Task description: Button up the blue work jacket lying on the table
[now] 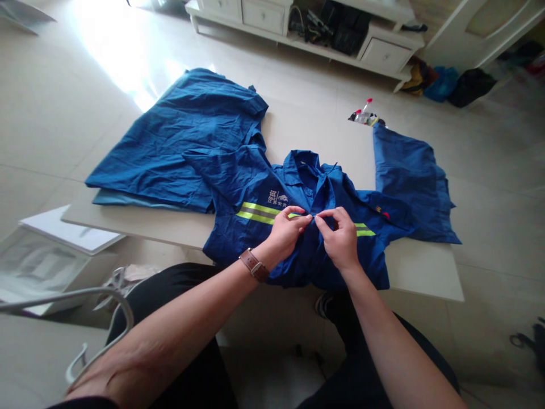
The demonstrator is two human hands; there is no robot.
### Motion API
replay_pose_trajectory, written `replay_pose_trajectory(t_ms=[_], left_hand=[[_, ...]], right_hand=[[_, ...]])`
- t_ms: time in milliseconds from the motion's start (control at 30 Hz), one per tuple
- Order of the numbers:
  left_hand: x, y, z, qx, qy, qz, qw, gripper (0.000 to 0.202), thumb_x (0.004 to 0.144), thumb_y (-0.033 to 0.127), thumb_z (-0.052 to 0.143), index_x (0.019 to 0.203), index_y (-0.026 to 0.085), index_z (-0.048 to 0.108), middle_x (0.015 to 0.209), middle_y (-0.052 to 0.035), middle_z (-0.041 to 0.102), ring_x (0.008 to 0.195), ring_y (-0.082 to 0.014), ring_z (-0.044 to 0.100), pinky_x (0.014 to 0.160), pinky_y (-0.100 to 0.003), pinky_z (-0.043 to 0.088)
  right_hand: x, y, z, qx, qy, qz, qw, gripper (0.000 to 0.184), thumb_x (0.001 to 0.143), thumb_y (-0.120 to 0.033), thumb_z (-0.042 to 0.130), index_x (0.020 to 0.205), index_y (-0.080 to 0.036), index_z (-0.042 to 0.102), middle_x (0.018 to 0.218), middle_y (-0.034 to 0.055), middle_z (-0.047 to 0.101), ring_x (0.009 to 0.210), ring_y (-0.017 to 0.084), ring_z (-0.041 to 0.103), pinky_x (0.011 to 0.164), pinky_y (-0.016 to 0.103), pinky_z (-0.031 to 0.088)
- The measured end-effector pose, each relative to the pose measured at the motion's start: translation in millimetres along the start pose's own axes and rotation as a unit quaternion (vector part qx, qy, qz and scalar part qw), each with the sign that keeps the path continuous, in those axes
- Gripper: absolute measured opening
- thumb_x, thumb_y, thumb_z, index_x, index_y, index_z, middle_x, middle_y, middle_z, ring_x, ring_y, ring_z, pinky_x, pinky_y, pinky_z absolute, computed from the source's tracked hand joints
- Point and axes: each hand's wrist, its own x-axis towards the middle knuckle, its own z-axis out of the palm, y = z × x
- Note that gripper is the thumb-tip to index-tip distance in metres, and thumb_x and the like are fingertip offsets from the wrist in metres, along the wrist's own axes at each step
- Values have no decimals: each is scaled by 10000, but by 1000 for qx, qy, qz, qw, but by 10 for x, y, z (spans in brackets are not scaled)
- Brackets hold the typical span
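A blue work jacket (272, 250) with a collar, a white chest print and yellow-green reflective stripes lies front up across the table, its near edge at my knees. Above its front opening, my left hand (289, 233) and my right hand (340, 237) meet fingertip to fingertip, thumbs and forefingers pinched. Something small, thin and pale shows between the fingertips, too fine to name. A brown-strapped watch sits on my left wrist.
More blue garments (187, 136) are piled on the table's left, and another blue cloth (413, 182) hangs over its right end. Red-capped bottles (364, 113) show beyond the far edge. A white cabinet (264, 17) stands at the back; a clear box (46, 261) is at the lower left.
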Motion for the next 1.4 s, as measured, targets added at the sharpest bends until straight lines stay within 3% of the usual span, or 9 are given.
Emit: replay_pose_trajectory(t_ms=[200,367,667,800,967,1100,1233,1333,1400], left_hand=[[-36,1,9,44,-14,11,999,395,600,144,837,882,172,562,697,27,642,610,-65,560,596,-186,394],[-32,-3,15,59,-18,11,998,395,587,39,774,885,169,551,722,14,664,644,-77,603,635,-189,424],[-2,1,-2,122,-39,43,991,357,625,23,702,887,185,521,724,24,646,653,-82,604,651,-189,443],[14,1,-35,234,-61,84,967,304,674,22,657,883,196,521,753,25,630,645,-76,571,612,-175,384],[-66,58,-48,368,-82,194,906,332,689,-37,586,907,212,574,764,26,598,708,-100,558,656,-202,375],[-102,87,-35,406,-95,200,887,422,641,-75,560,932,224,621,735,28,579,674,-112,528,639,-215,360],[-39,42,-44,362,-101,182,909,451,627,-52,553,979,218,637,758,21,584,691,-110,538,631,-197,363],[30,-23,-62,302,-90,125,941,480,645,-28,555,1052,221,612,795,19,582,647,-97,525,613,-195,364],[39,-37,-59,304,-80,121,942,475,679,-11,560,1086,232,592,818,13,585,655,-103,526,635,-207,380]], right_hand=[[10,30,46,5,-2,-1,1000,140,912,-299,593,837,-187,629,877,25,574,850,172,563,814,302,450],[7,24,51,14,4,11,1000,141,907,-304,580,833,-188,608,876,25,566,878,179,571,853,314,445],[-1,211,108,132,3,129,983,215,835,-400,653,853,-185,643,870,16,623,875,180,573,873,320,429],[0,213,143,216,-1,204,955,262,760,-427,701,828,-183,633,820,1,624,812,162,554,820,297,430],[10,166,153,252,-35,248,935,312,673,-451,733,773,-183,610,746,-8,605,758,154,548,781,296,448],[8,152,154,259,-55,277,924,347,633,-479,738,765,-184,611,713,-3,606,722,154,544,734,293,448],[22,132,139,285,-28,305,908,338,587,-436,768,763,-184,627,729,2,633,730,155,564,730,290,457],[36,158,141,272,-2,296,915,356,580,-449,790,764,-185,639,748,9,651,753,162,590,750,300,478],[38,196,155,263,14,285,922,379,567,-459,816,767,-180,655,768,17,666,772,165,606,770,308,490]])
